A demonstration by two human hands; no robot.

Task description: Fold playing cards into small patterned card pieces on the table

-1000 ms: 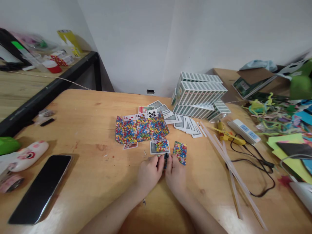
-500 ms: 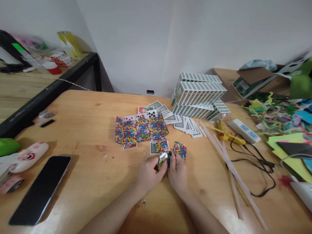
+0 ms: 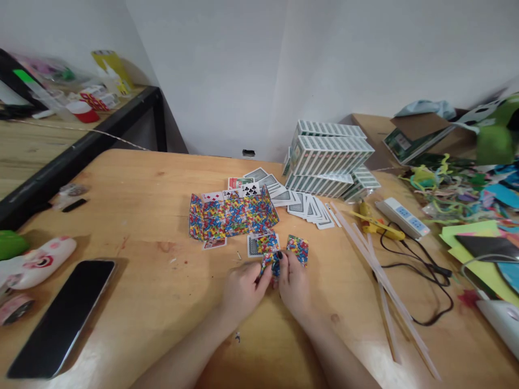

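Okay, so both hands close together above the near part of a wooden table (image 3: 154, 292). Left hand (image 3: 242, 289) with fingers curled and thumb pinching a small, colourful brick-patterned piece (image 3: 266, 261); right hand (image 3: 295, 285) just beside it, fingertips closed on the other edge of the same piece. Can't tell its full shape, being half covered by fingers. Held just this side of a grey-backed card (image 3: 253, 246) with a patterned scrap (image 3: 267, 242) lying on top. Near the right hand, another patterned rectangle (image 3: 298, 248).

Farther back, a long folded patterned strip (image 3: 235, 217) with face-up playing cards (image 3: 250, 189) showing along the back edge. Right of that, a messy spread of face-down cards (image 3: 310, 207) in front of some stacked striped boxes (image 3: 334, 155). Over to the right, a yellow glue gun (image 3: 383, 229), a white power strip (image 3: 401, 216) and long translucent sticks (image 3: 381, 270), some crossing. Way off left, a black-screened phone (image 3: 62, 319) lying flat.
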